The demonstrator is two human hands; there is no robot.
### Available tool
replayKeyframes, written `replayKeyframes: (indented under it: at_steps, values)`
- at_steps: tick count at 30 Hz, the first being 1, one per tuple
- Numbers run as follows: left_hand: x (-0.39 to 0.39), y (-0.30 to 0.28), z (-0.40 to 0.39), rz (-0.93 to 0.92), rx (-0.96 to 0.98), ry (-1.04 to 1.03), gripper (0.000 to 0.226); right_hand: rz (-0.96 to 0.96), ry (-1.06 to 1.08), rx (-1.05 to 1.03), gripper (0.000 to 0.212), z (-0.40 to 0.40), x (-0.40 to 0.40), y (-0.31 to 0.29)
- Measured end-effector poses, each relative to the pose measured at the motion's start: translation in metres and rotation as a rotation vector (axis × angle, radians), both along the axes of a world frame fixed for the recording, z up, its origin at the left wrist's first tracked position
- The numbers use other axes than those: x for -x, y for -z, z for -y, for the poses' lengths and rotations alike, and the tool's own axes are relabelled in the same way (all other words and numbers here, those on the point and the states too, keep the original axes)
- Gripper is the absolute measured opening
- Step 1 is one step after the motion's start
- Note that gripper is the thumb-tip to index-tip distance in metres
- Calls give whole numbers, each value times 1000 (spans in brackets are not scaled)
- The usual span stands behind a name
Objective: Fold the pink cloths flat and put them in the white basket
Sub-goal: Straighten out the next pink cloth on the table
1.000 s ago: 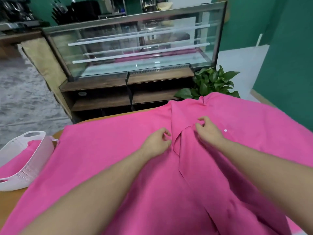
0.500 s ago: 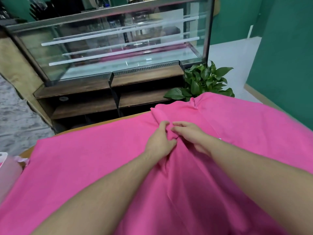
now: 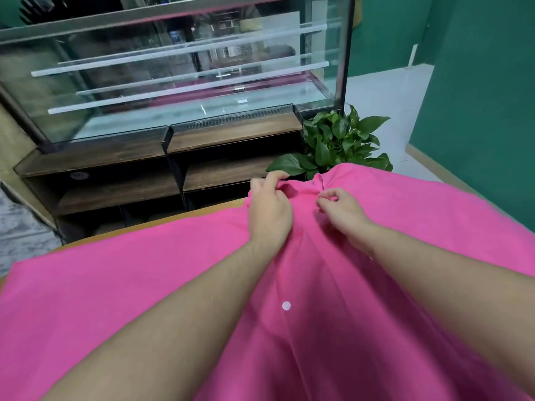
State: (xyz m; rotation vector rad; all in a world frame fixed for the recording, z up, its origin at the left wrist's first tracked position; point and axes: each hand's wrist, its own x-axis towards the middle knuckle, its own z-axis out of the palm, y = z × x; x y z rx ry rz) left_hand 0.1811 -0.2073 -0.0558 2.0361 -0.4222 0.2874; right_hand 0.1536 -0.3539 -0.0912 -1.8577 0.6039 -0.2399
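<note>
— Moved since a moment ago? Both up at the far edge of the pink cloth (image 3: 144,285) spread over the table (image 3: 202,211).
— Left hand (image 3: 270,215) pinching that edge; right hand (image 3: 341,212) curled, pinching a fold beside it. White button (image 3: 286,305) newly showing.

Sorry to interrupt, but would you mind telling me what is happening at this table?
A person is working on a pink cloth spread wide over the table. The left hand grips its far edge, and the right hand pinches the fabric just beside it. The cloth is not folded yet, and the white basket is out of view. A white button shows near the middle.
</note>
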Motion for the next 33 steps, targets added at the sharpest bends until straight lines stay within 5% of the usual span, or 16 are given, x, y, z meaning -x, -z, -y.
replayKeyframes:
  at_steps: [2,4,9,14,20,23,25,33]
  values:
    - [-12,-7,-1,37,-130,-8,46,-63,2,352,29,20,-9,-1]
    - [-22,-7,-2,-11,-286,21,44,-112,-8,468,39,30,-18,-3]
    - [-39,-3,-7,-237,-430,27,33,-133,-150,290,57,29,-44,-7]
    - [-54,7,-12,-253,-284,38,16,-93,-191,81,60,19,-65,4]
    - [-66,-5,-4,-366,-121,-94,40,-41,-241,70,38,17,-69,4]
    - [-76,-11,-1,-320,-48,-106,25,60,-228,134,43,21,-71,-2]
    - [-81,-17,0,-274,-41,-99,35,124,-205,139,51,27,-75,-9]
    - [-96,-17,2,-363,-358,18,17,-142,-60,284,70,58,-81,-10]
